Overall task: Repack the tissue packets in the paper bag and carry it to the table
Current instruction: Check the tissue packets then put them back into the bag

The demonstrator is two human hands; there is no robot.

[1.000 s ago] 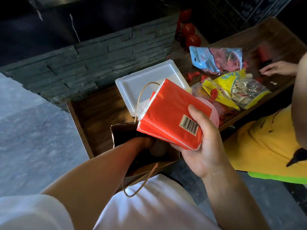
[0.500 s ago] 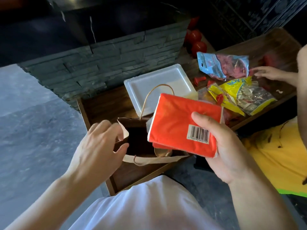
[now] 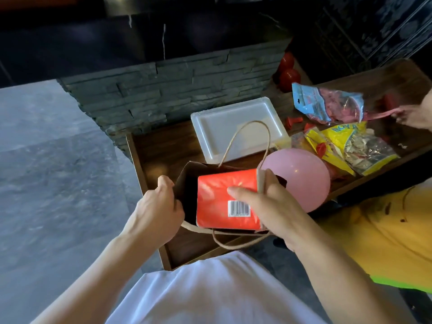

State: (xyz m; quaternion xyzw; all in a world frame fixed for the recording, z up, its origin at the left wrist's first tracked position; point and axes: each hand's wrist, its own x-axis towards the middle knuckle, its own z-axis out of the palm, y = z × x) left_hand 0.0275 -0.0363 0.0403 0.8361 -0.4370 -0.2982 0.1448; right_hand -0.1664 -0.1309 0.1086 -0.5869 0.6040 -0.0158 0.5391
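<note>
A brown paper bag (image 3: 187,174) with twine handles stands open on the low wooden table (image 3: 161,150), close to its near edge. My left hand (image 3: 159,206) grips the bag's left rim and holds the mouth apart. My right hand (image 3: 264,206) is closed on the orange tissue packets (image 3: 217,199), barcode side up, thumb on top. The packets sit in the bag's mouth, partly below the rim. The inside of the bag is dark and its contents are hidden.
A white foam tray (image 3: 238,127) lies behind the bag. A pink balloon (image 3: 301,176) rests right of it, with plastic balloon packs (image 3: 350,146) and red balloons (image 3: 289,76) beyond. Another person in yellow (image 3: 385,230) reaches a hand (image 3: 416,113) over the table. A stone wall (image 3: 163,90) borders the back.
My right hand has lowered the orange packets from above the bag into its mouth. My left hand came out of the bag and took hold of its left rim.
</note>
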